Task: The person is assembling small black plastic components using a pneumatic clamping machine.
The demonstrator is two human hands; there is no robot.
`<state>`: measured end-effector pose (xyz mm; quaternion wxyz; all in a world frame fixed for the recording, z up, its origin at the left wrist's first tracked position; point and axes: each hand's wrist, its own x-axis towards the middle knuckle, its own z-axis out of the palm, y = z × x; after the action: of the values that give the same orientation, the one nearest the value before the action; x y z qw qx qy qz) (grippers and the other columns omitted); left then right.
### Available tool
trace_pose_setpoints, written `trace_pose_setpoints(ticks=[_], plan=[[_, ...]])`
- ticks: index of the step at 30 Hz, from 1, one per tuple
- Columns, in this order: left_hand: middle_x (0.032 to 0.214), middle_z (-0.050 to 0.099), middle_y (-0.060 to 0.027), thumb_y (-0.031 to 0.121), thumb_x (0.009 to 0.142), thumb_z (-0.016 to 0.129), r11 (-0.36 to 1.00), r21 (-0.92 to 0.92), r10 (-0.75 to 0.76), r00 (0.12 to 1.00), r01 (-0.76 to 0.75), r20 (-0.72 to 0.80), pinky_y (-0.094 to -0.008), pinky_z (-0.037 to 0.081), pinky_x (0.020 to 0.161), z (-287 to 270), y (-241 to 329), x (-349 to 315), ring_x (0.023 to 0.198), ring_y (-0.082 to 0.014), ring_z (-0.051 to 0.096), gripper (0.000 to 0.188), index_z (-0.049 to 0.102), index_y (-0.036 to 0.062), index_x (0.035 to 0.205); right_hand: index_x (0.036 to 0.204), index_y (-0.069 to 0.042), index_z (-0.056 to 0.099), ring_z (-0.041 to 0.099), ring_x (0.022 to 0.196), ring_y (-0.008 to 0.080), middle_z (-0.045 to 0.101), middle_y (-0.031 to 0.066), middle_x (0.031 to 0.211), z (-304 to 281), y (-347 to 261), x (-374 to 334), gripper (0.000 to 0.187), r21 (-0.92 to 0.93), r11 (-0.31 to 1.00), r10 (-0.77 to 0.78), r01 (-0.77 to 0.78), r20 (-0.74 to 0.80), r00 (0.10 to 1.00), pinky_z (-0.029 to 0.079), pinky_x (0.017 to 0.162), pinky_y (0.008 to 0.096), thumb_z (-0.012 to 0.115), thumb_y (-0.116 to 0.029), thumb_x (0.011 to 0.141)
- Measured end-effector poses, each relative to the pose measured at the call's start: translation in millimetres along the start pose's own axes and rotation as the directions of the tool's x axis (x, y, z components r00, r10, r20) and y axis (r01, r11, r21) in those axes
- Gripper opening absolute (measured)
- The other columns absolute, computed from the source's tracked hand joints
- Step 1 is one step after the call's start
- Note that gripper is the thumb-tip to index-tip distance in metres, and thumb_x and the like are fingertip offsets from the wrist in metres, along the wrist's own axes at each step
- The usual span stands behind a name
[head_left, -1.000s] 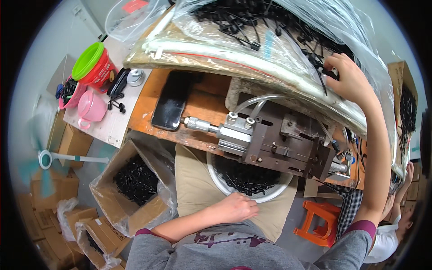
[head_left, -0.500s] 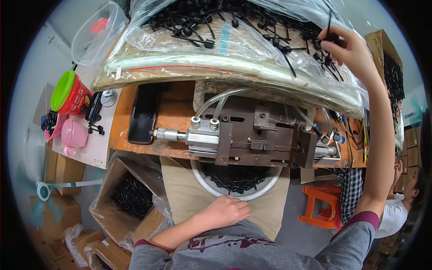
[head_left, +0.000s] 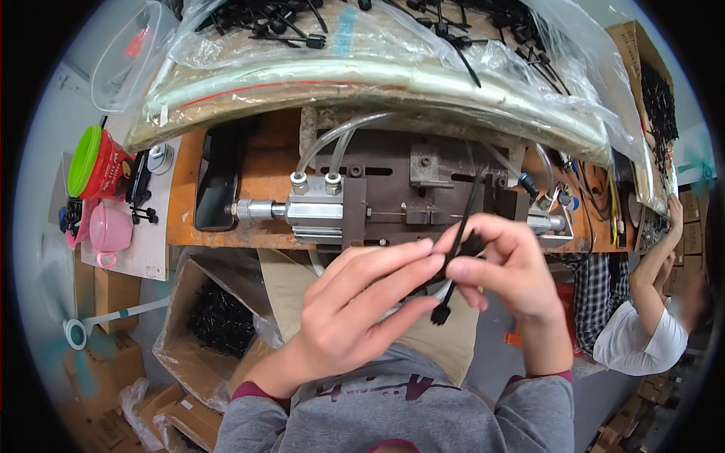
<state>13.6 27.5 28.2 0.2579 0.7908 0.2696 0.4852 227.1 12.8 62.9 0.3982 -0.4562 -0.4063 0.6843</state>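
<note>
Above my lap my right hand (head_left: 506, 264) is closed on black plastic stalks with knobbed ends (head_left: 441, 314), held between thumb and fingers. One thin stalk points up toward the metal fixture; a knobbed end hangs below. My left hand (head_left: 359, 302) comes in from the left with fingers stretched out and thumb apart, its fingertips at the stalks. Just beyond both hands stands the metal clamping fixture (head_left: 355, 204), with a silver cylinder (head_left: 313, 211) on its left side. More black knobbed stalks (head_left: 302, 38) lie on the plastic-covered tray (head_left: 302, 83) behind it.
A carton of black pieces (head_left: 219, 325) stands at lower left. On the left are a phone (head_left: 216, 181), a red bucket with a green rim (head_left: 102, 170) and a pink cup (head_left: 110, 228). A co-worker (head_left: 642, 332) reaches toward a far-right carton (head_left: 642, 60).
My right hand has come down from the tray with black stalks in it. My left hand has risen from my lap to meet it. The view has shifted slightly.
</note>
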Motion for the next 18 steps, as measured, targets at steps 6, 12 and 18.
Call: trace_pose_setpoints(ticks=[6, 12, 18], plan=[[0.102, 0.068, -0.0092, 0.007, 0.065, 0.085, 0.990, -0.086, -0.097, 0.988, 0.108, 0.124, -0.0305, 0.056, 0.072, 15.2, -8.7, -10.6, 0.089, -0.0225, 0.067, 0.038, 0.076, 0.0039, 0.102, 0.103, 0.006, 0.067, 0.060, 0.054, 0.0083, 0.068, 0.0071, 0.077, -4.8, 38.8, -7.9, 0.017, 0.149, 0.988, 0.021, -0.028, 0.046, 0.999, 0.045, 0.045, 0.0209, 0.070, 0.003, 0.087], [0.108, 0.070, -0.0102, 0.004, 0.062, 0.084, 0.989, 0.148, -0.039, 0.997, 0.030, 0.060, -0.0320, 0.055, 0.070, 20.5, -11.8, -11.9, 0.085, -0.0228, 0.067, 0.037, 0.075, 0.0029, 0.098, 0.105, 0.008, 0.067, 0.057, 0.054, 0.0068, 0.068, 0.0097, 0.077, -2.5, 34.8, -34.0, 0.022, -0.095, 0.982, -0.185, 0.162, -0.358, 0.915, 0.042, 0.046, 0.0193, 0.069, 0.009, 0.083], [0.117, 0.069, -0.0133, 0.006, 0.065, 0.079, 0.925, 0.363, 0.052, 0.983, -0.113, 0.175, -0.0300, 0.053, 0.066, 37.1, -17.2, -17.7, 0.082, -0.0234, 0.067, 0.030, 0.071, -0.0009, 0.093, 0.103, 0.009, 0.063, 0.054, 0.050, 0.0063, 0.069, 0.0129, 0.081, -11.4, 40.8, -45.1, 0.022, -0.125, 0.931, -0.354, 0.343, -0.538, 0.765, 0.039, 0.044, 0.0181, 0.068, 0.011, 0.082]])
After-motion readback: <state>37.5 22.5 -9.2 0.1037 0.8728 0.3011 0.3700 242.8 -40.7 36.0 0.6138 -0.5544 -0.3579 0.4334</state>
